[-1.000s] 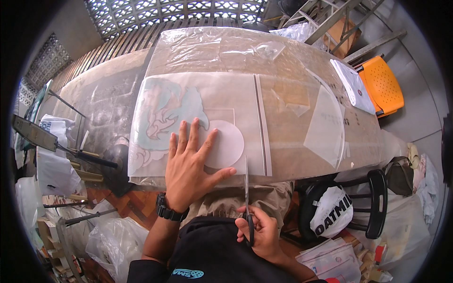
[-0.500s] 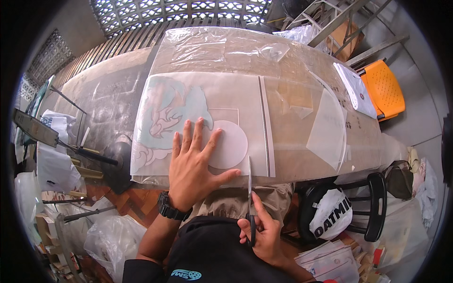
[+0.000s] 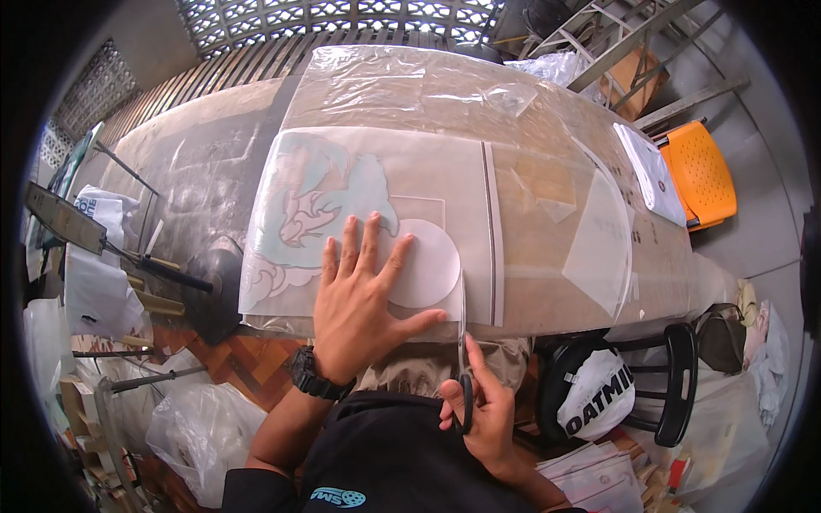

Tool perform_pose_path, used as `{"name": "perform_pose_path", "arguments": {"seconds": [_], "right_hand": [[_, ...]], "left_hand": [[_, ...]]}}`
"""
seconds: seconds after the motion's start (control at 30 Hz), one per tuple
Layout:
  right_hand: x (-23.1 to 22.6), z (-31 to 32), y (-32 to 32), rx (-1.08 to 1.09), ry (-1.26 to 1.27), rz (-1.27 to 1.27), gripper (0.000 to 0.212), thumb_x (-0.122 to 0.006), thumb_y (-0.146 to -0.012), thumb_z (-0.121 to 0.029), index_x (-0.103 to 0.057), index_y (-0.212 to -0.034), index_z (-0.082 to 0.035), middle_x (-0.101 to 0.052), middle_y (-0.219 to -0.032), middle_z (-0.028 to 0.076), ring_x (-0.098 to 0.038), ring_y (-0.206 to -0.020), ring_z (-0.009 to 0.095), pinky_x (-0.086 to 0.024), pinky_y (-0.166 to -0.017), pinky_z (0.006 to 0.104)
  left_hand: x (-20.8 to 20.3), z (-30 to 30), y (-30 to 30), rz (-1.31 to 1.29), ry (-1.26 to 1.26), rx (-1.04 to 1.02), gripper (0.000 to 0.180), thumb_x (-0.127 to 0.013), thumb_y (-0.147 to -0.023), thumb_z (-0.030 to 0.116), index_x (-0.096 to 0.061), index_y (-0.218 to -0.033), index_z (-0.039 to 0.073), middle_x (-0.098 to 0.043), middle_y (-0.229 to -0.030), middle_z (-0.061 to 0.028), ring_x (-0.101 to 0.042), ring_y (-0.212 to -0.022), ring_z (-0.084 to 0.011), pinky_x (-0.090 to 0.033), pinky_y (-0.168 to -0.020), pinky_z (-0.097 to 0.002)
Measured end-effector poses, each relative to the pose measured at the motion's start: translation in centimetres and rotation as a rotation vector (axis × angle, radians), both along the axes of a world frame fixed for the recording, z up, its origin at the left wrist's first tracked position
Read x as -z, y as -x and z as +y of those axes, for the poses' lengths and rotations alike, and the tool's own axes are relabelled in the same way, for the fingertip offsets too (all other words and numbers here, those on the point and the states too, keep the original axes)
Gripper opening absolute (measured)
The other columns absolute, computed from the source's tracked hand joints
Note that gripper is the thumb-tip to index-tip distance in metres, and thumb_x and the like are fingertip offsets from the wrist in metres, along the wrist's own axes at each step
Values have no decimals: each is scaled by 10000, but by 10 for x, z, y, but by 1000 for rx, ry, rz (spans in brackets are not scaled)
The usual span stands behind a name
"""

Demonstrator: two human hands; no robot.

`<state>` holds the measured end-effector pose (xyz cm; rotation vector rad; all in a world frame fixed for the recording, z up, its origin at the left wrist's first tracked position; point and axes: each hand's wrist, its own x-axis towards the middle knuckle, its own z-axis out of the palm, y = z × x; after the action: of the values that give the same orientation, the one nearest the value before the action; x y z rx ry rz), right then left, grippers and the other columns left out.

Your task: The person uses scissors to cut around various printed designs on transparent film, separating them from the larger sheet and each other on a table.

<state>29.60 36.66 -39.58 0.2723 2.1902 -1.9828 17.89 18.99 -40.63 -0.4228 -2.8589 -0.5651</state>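
Observation:
A translucent sheet [image 3: 453,179] with a pale teal and pink printed design [image 3: 329,201] lies on the plastic-covered table. On the sheet rests a white disc [image 3: 430,263]. My left hand [image 3: 359,295] is spread flat over the sheet, its fingers apart and partly covering the disc's left side. In my right hand [image 3: 487,410], at the table's front edge, are scissors [image 3: 463,321] with black handles. Their blades point away from me, tips beside the disc's right edge. Whether the blades are cutting the sheet I cannot make out.
Loose clear plastic pieces [image 3: 599,248] lie right of the sheet. Folded white cloth [image 3: 650,175] sits by an orange chair [image 3: 701,175] at far right. Near right stands a black chair [image 3: 676,385]; clear plastic bags [image 3: 205,436] lie on the floor at left.
The scissors have shifted a little, their tips now close to the disc's right edge. My left hand stays spread flat on the sheet. The whole view has moved slightly.

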Motion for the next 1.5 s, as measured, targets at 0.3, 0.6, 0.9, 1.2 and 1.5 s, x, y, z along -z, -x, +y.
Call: {"name": "perform_pose_path", "arguments": {"seconds": [0.3,0.6,0.9,1.2,1.5], "right_hand": [[-2,1,16,5,7,-14,716,-702,-926,-358,-405,-1477,-11,-550,-566,7,-561,-536,48,-471,-490,227],[-9,3,24,-7,2,-38,730,-688,-927,-396,-405,-1473,-2,-557,-562,17,-546,-521,49,-458,-490,231],[-18,7,43,-36,23,-62,724,-677,-939,-403,-415,-1455,32,-546,-559,12,-522,-506,48,-442,-489,231],[-15,4,67,-15,42,-27,705,-675,-950,-371,-421,-1432,77,-539,-540,14,-531,-491,50,-432,-477,235],[-17,2,94,-27,18,-3,708,-675,-951,-367,-422,-1421,97,-546,-539,24,-532,-467,61,-434,-457,229]], "left_hand": [[-1,0,1,-1,-14,12,949,-692,-706,712,-513,-1422,118,-314,-1546,-261,-229,-1463,-435,-151,-1191,-537],[-1,1,2,-27,-22,-10,987,-713,-673,726,-518,-1419,110,-308,-1551,-254,-216,-1470,-427,-136,-1196,-525],[-3,3,1,-30,-10,-15,987,-723,-664,723,-513,-1417,121,-313,-1549,-250,-221,-1468,-427,-141,-1193,-533],[-1,1,2,-15,-18,8,957,-697,-706,703,-496,-1427,106,-333,-1531,-264,-223,-1463,-439,-149,-1184,-561],[1,-1,2,-6,-36,2,941,-700,-702,692,-504,-1423,119,-326,-1536,-254,-223,-1463,-435,-156,-1185,-553]]}}
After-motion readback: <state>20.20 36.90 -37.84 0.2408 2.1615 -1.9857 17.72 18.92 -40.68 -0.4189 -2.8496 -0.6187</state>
